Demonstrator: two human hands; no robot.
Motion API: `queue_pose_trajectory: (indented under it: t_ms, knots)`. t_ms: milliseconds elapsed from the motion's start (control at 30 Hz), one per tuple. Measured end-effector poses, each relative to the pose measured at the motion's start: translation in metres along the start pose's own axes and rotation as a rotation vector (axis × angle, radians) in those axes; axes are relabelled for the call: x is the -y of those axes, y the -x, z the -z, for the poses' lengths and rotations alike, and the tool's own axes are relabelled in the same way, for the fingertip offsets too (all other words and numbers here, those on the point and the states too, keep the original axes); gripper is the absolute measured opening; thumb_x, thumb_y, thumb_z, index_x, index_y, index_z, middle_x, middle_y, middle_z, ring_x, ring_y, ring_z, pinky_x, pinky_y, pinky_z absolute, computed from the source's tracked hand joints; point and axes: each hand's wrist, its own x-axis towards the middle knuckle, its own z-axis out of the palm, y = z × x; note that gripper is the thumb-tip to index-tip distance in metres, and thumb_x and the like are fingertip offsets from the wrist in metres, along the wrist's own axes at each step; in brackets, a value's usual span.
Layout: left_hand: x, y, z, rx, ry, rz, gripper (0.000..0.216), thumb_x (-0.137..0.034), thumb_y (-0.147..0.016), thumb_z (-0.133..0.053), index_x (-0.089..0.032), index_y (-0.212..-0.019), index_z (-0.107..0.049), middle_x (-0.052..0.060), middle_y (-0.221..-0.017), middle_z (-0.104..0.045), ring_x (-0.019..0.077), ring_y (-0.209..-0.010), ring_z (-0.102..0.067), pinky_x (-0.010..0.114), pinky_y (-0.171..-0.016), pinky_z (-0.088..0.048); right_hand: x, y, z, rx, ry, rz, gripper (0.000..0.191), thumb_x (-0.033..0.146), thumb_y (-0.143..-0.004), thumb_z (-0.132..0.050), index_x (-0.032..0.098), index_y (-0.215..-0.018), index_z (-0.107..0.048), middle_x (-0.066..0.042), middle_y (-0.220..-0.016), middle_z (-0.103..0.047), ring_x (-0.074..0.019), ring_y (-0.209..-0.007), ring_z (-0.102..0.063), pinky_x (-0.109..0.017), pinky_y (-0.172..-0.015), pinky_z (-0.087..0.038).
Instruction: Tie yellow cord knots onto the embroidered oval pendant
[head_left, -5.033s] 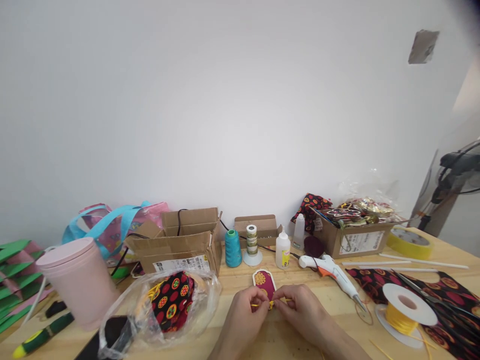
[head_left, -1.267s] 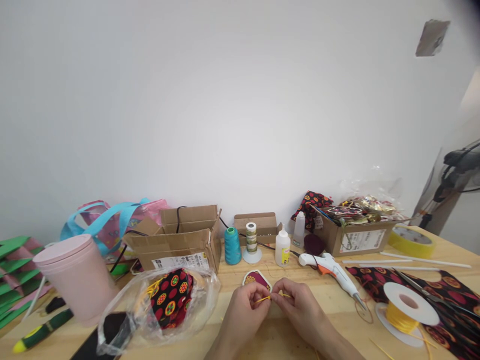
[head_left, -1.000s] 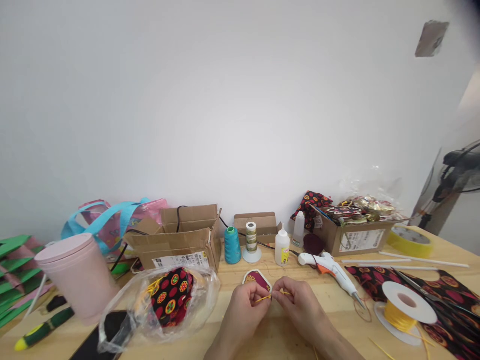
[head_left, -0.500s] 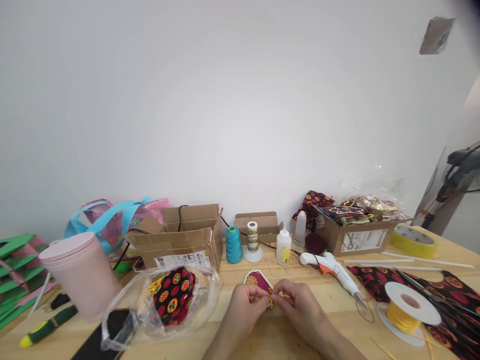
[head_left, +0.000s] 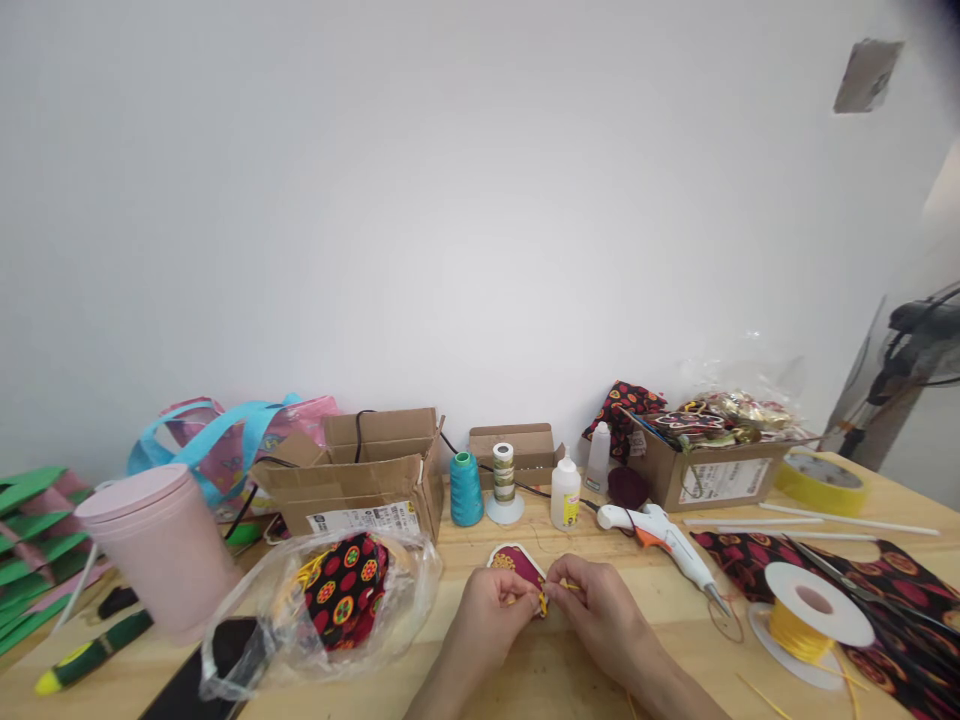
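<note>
My left hand [head_left: 491, 610] and my right hand [head_left: 600, 612] meet at the table's front middle, fingertips pinched together on a thin yellow cord [head_left: 541, 600]. The cord sits at the near end of a small maroon fabric ornament with a gold pattern and white edge [head_left: 514, 563], which lies flat just beyond my fingers. Both hands are closed in a pinch. A white spool of the same yellow cord [head_left: 814, 610] stands to the right.
A white glue gun [head_left: 664, 540], glue bottle [head_left: 565, 493], teal thread cone [head_left: 466, 489] and cardboard boxes [head_left: 360, 485] line the back. A plastic bag of patterned fabric [head_left: 337, 600] and a pink cup [head_left: 161, 545] sit left. Patterned cloth [head_left: 885, 580] and yellow tape [head_left: 821, 482] lie right.
My hands stay in place, making small finger movements on the yellow cord. The ornament has shifted slightly left from five seconds ago; the camera view drifted a little.
</note>
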Motion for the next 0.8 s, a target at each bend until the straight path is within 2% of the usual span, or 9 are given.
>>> queue_pose_trajectory:
  t_ms: [133,300,600,800]
  knots:
    - [-0.0024,0.0017,0.0006,-0.006,0.0,-0.005,0.021,-0.028,-0.063,-0.054,-0.01,-0.065,-0.064,0.006,-0.062,-0.065,0.0145,-0.058,-0.054,0.022,-0.052,-0.038,-0.0026,-0.0018,-0.0016,0.012,-0.068,-0.014,0.015,0.026,-0.073,-0.044,0.018,-0.066,-0.055,0.003,-0.054,-0.051,-0.01,-0.05,-0.042,-0.018,-0.046,-0.028]
    - [-0.0046,0.003,-0.0004,0.011,0.029,0.014,0.02,-0.025,-0.061,-0.057,-0.009,-0.071,-0.064,0.008,-0.069,-0.066,0.0164,-0.063,-0.056,0.023,-0.057,-0.04,-0.0069,-0.0031,-0.0046,0.036,-0.116,-0.033,0.015,0.027,-0.073,-0.045,0.018,-0.067,-0.055,0.005,-0.048,-0.043,-0.0081,-0.044,-0.033,-0.018,-0.041,-0.022]
    - [-0.0022,0.0008,-0.0016,0.027,0.025,0.025,0.02,-0.027,-0.06,-0.058,-0.009,-0.067,-0.064,0.004,-0.061,-0.063,0.0132,-0.055,-0.051,0.022,-0.051,-0.035,-0.0029,-0.0018,-0.002,0.033,-0.119,-0.012,0.014,0.025,-0.073,-0.045,0.018,-0.069,-0.056,0.002,-0.06,-0.057,-0.0103,-0.052,-0.046,-0.019,-0.047,-0.031]
    - [-0.001,0.0003,-0.0025,0.011,0.066,0.008,0.021,-0.032,-0.058,-0.06,-0.011,-0.065,-0.06,-0.002,-0.05,-0.053,0.0094,-0.048,-0.043,0.02,-0.046,-0.029,-0.0013,-0.0013,-0.0017,0.033,-0.121,-0.011,0.015,0.026,-0.074,-0.045,0.018,-0.069,-0.056,0.002,-0.057,-0.056,-0.0099,-0.049,-0.045,-0.018,-0.044,-0.03]
